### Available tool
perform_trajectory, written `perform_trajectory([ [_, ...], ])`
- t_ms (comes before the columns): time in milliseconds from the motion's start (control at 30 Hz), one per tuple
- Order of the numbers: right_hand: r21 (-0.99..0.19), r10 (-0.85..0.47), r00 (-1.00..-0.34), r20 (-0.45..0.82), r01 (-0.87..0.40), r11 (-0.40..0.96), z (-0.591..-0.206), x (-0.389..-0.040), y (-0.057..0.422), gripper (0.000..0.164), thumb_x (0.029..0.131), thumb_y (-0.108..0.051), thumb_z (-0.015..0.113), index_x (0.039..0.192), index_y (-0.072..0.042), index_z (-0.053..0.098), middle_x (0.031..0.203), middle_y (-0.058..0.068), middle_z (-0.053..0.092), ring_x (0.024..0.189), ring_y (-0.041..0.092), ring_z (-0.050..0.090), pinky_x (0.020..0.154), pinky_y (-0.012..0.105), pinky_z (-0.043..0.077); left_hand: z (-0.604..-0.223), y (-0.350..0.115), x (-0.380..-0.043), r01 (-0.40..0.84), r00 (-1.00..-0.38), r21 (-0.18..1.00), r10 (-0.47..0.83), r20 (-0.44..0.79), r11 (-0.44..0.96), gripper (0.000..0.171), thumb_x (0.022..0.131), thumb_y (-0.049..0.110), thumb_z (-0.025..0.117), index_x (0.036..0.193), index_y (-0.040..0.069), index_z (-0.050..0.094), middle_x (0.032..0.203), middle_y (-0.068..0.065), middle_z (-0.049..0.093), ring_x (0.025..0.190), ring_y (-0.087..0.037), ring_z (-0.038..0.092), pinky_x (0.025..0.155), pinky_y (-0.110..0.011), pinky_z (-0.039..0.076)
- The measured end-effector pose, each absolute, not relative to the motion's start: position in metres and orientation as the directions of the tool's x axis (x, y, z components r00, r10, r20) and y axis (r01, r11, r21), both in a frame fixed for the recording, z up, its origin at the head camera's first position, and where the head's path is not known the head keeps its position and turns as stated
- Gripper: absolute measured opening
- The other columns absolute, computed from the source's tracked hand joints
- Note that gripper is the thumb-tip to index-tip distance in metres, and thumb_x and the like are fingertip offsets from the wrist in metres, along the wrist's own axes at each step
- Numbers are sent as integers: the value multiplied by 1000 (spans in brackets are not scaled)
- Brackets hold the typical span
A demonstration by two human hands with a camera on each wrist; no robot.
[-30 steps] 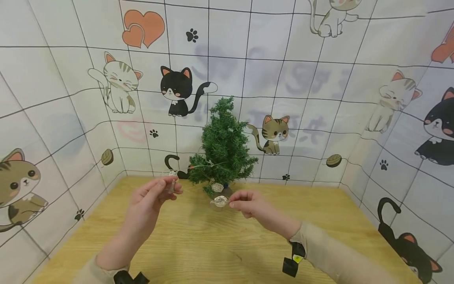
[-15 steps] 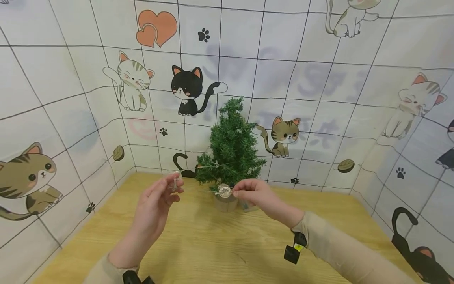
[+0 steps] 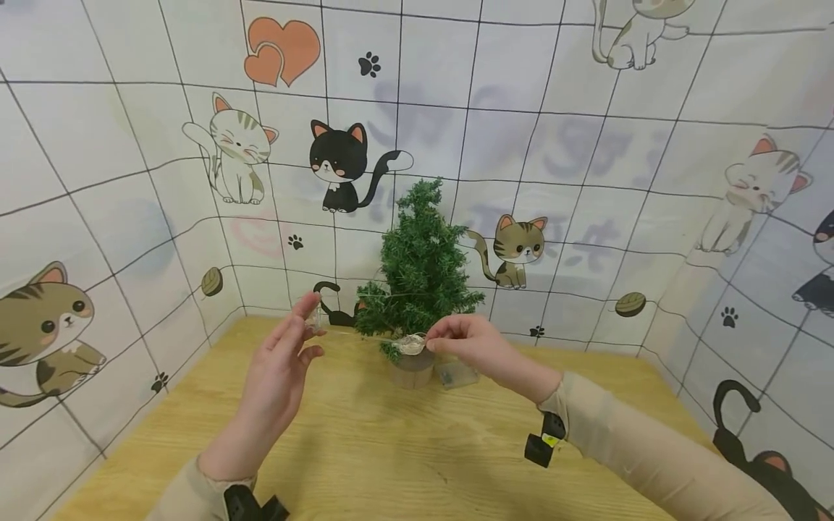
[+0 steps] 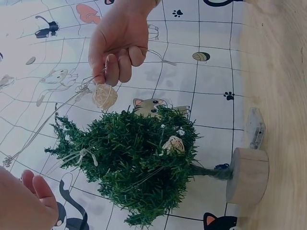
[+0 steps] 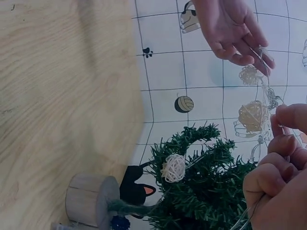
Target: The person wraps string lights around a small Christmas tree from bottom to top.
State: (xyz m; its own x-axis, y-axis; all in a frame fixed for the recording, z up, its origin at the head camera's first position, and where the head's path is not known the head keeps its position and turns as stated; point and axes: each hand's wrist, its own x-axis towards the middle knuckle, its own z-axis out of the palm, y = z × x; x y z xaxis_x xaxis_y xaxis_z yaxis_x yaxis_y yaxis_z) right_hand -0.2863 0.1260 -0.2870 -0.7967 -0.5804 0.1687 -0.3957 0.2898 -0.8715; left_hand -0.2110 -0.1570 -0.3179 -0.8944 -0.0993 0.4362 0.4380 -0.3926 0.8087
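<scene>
A thin wire string with woven wicker balls runs between my two hands, in front of a small artificial Christmas tree (image 3: 423,260). My right hand (image 3: 472,347) pinches the wire right beside one pale wicker ball (image 4: 104,97); loose wire trails behind its curled fingers. My left hand (image 3: 276,369), palm turned inward, carries the wire (image 4: 38,127) on nearly straight fingers. In the right wrist view a second wicker ball (image 5: 248,75) hangs close to those fingers. Another ball (image 5: 173,168) rests among the tree's branches.
The tree stands on a round wooden base (image 4: 249,175) on the wood-grain table (image 3: 391,449). A small clear plastic case (image 3: 459,374) lies to the base's right. Behind is a sheet printed with cats (image 3: 339,163), which also lines both sides.
My left hand has risen slightly and its fingers have straightened. The right hand has lifted a little, with the wire and ball, and the wire between the hands looks more stretched out.
</scene>
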Motion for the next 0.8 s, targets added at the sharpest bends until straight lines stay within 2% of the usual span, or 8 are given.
perform_trajectory([
  [33,-863,-582,-794,177,-410,296,-285,-286,126,17,93,-16,65,104,-3,69,74,2,57,61,13,41,58,29,37,-316,-157,-211,432,-898,814,-104,427,-389,27,104,25,46,114,20,70,148,5,43,104,-15,49,83,-30,40],
  [133,-837,-582,-785,212,-453,307,-278,-286,128,16,93,-15,65,103,-3,69,75,3,59,63,15,43,61,31,38,-311,-158,-212,410,-909,843,-82,408,-349,33,105,28,43,132,17,59,152,5,35,111,-18,45,87,-32,37],
  [200,-822,-580,-781,232,-477,312,-272,-287,129,15,93,-15,65,102,-3,69,77,4,62,66,16,49,64,32,42,-307,-159,-212,400,-914,865,-58,402,-304,45,106,30,40,148,15,40,155,5,29,115,-19,42,90,-34,35],
  [267,-804,-584,-773,248,-501,321,-266,-287,129,15,93,-15,64,101,-4,69,79,4,64,69,18,53,67,33,44,-304,-160,-213,403,-913,882,-36,407,-247,53,107,31,36,155,13,22,157,3,24,118,-19,39,93,-35,33],
  [300,-794,-591,-766,255,-514,325,-262,-287,128,14,94,-15,64,102,-4,69,80,3,65,71,18,55,69,33,45,-303,-162,-213,404,-913,888,-32,407,-220,55,107,31,35,156,12,19,157,2,23,118,-18,39,93,-36,33],
  [533,-705,-628,-711,316,-619,347,-242,-287,124,11,94,-13,63,99,-4,69,81,2,66,71,19,58,67,33,46,-301,-172,-218,379,-925,923,-1,380,-73,56,107,31,34,156,14,15,159,-3,19,121,-18,37,94,-35,33],
  [800,-537,-580,-714,392,-690,485,-208,-286,134,9,94,-16,65,97,-10,70,80,0,65,68,18,59,65,35,45,-300,-173,-232,327,-941,944,104,321,47,60,106,34,36,157,23,7,160,1,15,129,-22,34,101,-41,32],
])
